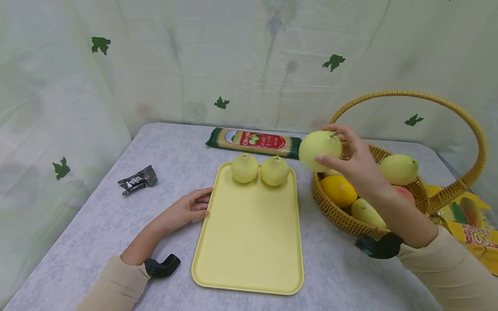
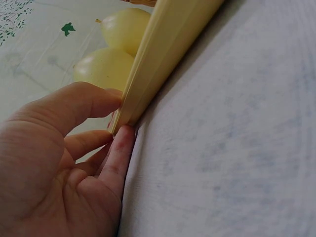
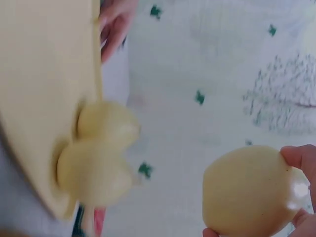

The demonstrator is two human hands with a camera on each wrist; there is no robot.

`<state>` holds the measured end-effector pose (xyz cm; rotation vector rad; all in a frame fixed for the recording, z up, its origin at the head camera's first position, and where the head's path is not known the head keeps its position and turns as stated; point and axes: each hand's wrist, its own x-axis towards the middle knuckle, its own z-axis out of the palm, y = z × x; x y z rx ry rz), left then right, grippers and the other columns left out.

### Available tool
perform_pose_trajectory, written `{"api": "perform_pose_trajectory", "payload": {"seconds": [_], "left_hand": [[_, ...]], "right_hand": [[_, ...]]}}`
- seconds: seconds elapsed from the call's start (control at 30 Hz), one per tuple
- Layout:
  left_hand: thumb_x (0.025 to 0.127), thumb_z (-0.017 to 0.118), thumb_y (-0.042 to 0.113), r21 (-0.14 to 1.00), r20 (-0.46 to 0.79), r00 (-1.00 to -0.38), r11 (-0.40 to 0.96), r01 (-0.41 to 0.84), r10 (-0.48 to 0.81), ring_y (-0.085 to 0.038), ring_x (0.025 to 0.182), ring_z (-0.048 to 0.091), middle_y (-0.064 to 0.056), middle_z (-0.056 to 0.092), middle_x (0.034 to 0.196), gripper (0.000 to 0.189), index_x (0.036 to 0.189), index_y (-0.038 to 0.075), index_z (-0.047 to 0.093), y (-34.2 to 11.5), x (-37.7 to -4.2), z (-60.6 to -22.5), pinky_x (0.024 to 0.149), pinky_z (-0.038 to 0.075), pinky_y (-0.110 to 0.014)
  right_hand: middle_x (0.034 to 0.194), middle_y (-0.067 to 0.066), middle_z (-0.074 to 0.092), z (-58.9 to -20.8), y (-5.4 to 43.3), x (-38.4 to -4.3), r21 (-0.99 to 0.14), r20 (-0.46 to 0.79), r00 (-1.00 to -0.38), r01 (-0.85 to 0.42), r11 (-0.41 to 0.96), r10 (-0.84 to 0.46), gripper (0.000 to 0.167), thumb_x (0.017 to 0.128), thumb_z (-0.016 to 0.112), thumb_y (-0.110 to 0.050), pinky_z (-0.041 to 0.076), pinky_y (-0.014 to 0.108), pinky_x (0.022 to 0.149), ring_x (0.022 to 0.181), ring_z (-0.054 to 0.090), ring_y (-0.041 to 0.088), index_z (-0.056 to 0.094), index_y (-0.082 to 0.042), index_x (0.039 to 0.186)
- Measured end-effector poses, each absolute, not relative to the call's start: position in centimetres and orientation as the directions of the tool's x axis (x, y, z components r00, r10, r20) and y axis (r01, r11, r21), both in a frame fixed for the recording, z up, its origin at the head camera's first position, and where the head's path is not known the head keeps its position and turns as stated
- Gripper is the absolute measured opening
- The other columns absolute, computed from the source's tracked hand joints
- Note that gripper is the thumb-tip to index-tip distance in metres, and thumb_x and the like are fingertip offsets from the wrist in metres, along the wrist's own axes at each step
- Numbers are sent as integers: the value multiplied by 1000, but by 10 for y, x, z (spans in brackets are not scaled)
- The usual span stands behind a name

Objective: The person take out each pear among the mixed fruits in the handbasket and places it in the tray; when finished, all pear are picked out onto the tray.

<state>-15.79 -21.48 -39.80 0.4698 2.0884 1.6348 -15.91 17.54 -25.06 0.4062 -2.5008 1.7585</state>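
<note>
My right hand holds a pale yellow-green pear in the air over the left rim of the wicker basket, thumb on one side and fingers on the other. In the right wrist view the same pear is between the fingertips. Two similar pears stand side by side at the far end of a yellow tray. At the tray's left edge, my left hand grips the rim; the left wrist view shows its fingertips against the rim.
The basket contains more pears, a yellow-orange fruit and a reddish fruit, under a tall handle. Behind the tray lies a pasta packet. A small black wrapped packet is at left, a yellow bag at right.
</note>
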Motion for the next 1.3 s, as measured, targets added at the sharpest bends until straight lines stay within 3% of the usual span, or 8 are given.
{"api": "perform_pose_trajectory", "payload": {"seconds": [0.23,0.47,0.6,0.7,0.83,0.97,1.2,1.3], "left_hand": [[87,59,10,968,-132,-845,250,2,519,-31,118,40,-21,35,131,67,142,2,21,-215,-159,-398,90,40,-24],[87,60,9,967,-134,-847,255,1,514,-31,117,41,-21,36,130,67,141,2,22,-213,-160,-399,89,41,-24],[87,59,8,968,-130,-846,251,5,517,-31,117,41,-22,35,130,66,141,2,22,-213,-160,-400,89,41,-24],[87,59,8,967,-130,-848,255,6,514,-31,117,41,-21,36,130,66,141,2,22,-213,-160,-400,89,41,-24],[87,59,8,967,-134,-846,254,1,516,-31,118,40,-21,35,130,67,142,2,21,-213,-159,-399,90,41,-25],[87,58,7,969,-133,-845,245,-2,517,-32,118,39,-22,34,131,66,142,1,21,-213,-159,-398,90,41,-25],[87,58,7,970,-132,-848,245,-3,514,-33,118,39,-23,35,130,66,141,0,20,-214,-157,-397,89,41,-24],[87,58,7,970,-134,-849,243,-7,512,-33,118,40,-23,35,129,66,141,0,20,-213,-156,-397,89,41,-24]], "right_hand": [[121,12,37,-273,118,-154,-963,207,-917,-252,94,-341,55,79,68,-5,51,35,71,96,49,29,44,-17,128],[128,3,37,-317,79,-157,-971,88,-926,-162,176,-367,57,76,72,-16,50,35,70,96,50,27,47,-24,127],[132,0,37,-339,66,-163,-972,41,-932,-120,202,-360,58,75,74,-15,46,33,75,99,48,23,48,-19,127],[132,7,39,-342,61,-162,-967,49,-928,-137,214,-369,56,76,72,-8,43,35,80,103,45,24,48,-9,126],[131,12,40,-338,57,-158,-959,36,-929,-136,247,-369,53,77,70,-5,38,38,88,110,41,24,48,-4,126],[133,12,39,-338,55,-158,-952,36,-922,-148,266,-385,55,78,69,-6,33,40,93,116,38,24,46,-4,128],[131,11,41,-340,52,-159,-941,47,-900,-186,283,-434,55,79,69,-8,35,41,91,110,42,25,45,-3,128],[131,6,41,-352,52,-166,-935,48,-900,-193,298,-432,57,79,70,-15,36,40,91,110,43,21,45,-9,129]]}}
